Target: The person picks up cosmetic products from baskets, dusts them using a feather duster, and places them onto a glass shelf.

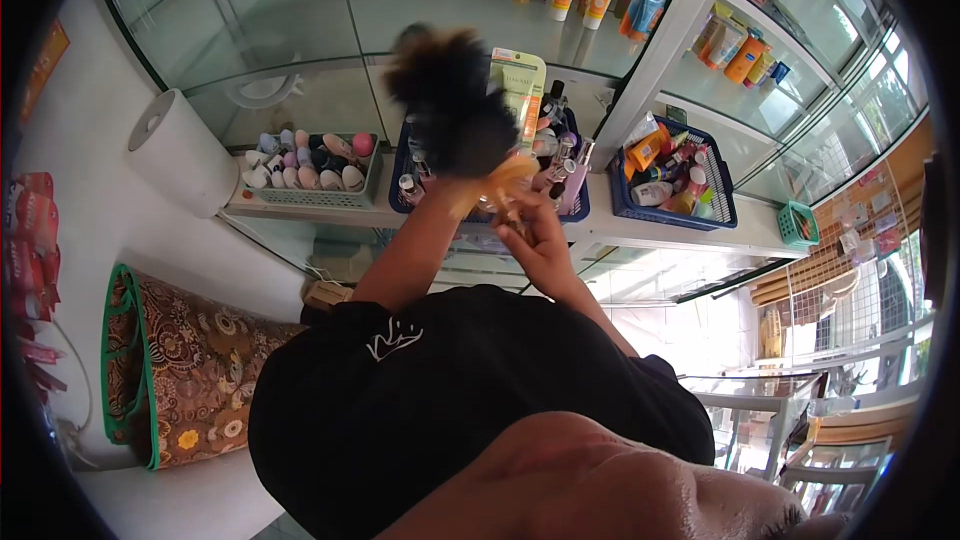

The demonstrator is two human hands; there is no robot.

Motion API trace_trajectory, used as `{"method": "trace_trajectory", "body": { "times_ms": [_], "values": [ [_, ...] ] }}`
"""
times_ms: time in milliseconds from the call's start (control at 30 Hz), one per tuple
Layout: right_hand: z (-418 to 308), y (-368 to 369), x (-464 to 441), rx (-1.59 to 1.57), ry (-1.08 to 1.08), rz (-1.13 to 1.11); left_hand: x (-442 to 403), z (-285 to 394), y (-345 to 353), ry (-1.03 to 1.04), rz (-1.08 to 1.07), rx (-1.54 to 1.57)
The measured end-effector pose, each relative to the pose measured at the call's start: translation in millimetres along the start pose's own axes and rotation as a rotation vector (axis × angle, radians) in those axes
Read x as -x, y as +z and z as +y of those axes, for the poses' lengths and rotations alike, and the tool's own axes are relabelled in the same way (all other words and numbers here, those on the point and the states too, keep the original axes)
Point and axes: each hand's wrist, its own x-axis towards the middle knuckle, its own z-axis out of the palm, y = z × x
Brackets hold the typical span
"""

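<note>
Facing a glass cabinet [240, 15] beyond both hands, wearing a black shirt [480, 380]. Working over a blue basket of bottles [397, 202] just ahead of the hands, with another blue basket [675, 212] off to the right and a pale green basket of makeup sponges [320, 200] off to the left. Holding both forearms out and angled inward, bringing the wrists near each other at the basket's near edge. Showing a dark fluffy tuft [455, 105], duster-like and blurred, just beyond the left hand [480, 190]; apparently being gripped there, but not showing enough of the fingers to tell. Bending the right hand [543, 235] inward beside the left, holding thumb and fingers narrow on a small item [512, 212], too blurred for naming. Calling, in judgement, for a steady pinch on the small item, a loose left wrist, light pressure through the tuft, and ample clearance from the lilac bottle [577, 180] standing close at the right hand, easily being toppled.
</note>
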Motion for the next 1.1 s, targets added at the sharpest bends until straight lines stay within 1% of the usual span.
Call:
{"method": "trace_trajectory", "body": {
  "times_ms": [33,67,100,200,300,400,433,467,500,533,567,633,733,767,867,933,967,1000,1033,1067,1100],
  "values": [
    [-1.0,1.5,1.9,0.0,0.008,-0.084,-0.2,5.6,-0.5,-0.024,-0.082,0.008],
    [-1.7,2.7,3.3,0.001,0.015,-0.168,-5.3,10.3,1.2,-0.061,-0.042,0.112],
    [-2.8,3.6,4.5,0.001,0.024,-0.253,-4.9,0.3,14.5,0.114,0.093,0.008],
    [-13.5,4.4,2.7,0.146,0.11,-0.377,-1.3,-1.2,20.4,0.164,0.089,-0.052],
    [-28.0,0.1,3.2,0.154,0.282,-0.345,-3.0,-1.8,11.9,0.148,0.018,-0.035],
    [-10.3,-1.5,7.5,0.049,0.053,-0.05,1.5,5.0,-8.6,-0.154,-0.101,0.162],
    [-5.4,-3.3,6.3,-0.007,-0.014,0.072,-6.0,-10.1,-7.9,0.101,0.084,-0.477],
    [-1.4,-5.8,3.2,-0.063,-0.081,0.195,-5.8,-10.9,-12.6,0.124,0.102,-0.316],
    [0.0,-7.9,-0.3,-0.119,-0.151,0.317,-3.5,-6.3,-5.7,0.146,0.119,-0.155],
    [-2.7,-9.7,-1.7,-0.107,-0.193,0.392,1.3,-0.8,10.9,0.166,0.137,0.008],
    [-7.3,-12.0,-3.2,-0.094,-0.237,0.466,4.8,2.4,30.5,0.153,0.077,-0.01],
    [-10.2,-11.8,-4.3,-0.101,-0.305,0.588,6.4,3.1,33.2,0.149,0.087,-0.06],
    [-2.0,-11.0,-1.9,-0.062,-0.261,0.537,3.3,1.2,33.0,0.173,0.104,-0.067],
    [1.7,-10.8,-1.3,-0.046,-0.209,0.447,2.5,0.4,32.3,0.185,0.111,-0.057],
    [6.9,-7.2,5.8,0.006,-0.075,0.19,2.7,2.2,29.7,0.083,-0.023,0.346],
    [1.1,-2.8,12.0,0.045,-0.026,0.027,0.8,4.3,19.1,0.032,0.049,-0.04],
    [-3.5,-4.5,11.4,0.215,-0.036,-0.064,-0.1,5.3,13.8,-0.002,0.076,-0.228],
    [-7.7,-6.4,10.5,0.219,-0.013,-0.171,-1.4,8.2,15.0,0.003,0.03,0.052],
    [-11.9,-7.9,10.1,0.222,0.012,-0.278,0.6,4.0,21.0,0.117,0.025,-0.028],
    [-17.5,-7.9,10.0,0.223,0.039,-0.386,0.8,2.0,21.5,0.136,0.031,-0.06],
    [-28.4,-5.0,9.1,0.215,0.095,-0.426,-0.1,1.2,21.3,0.156,0.036,-0.094]
  ]
}}
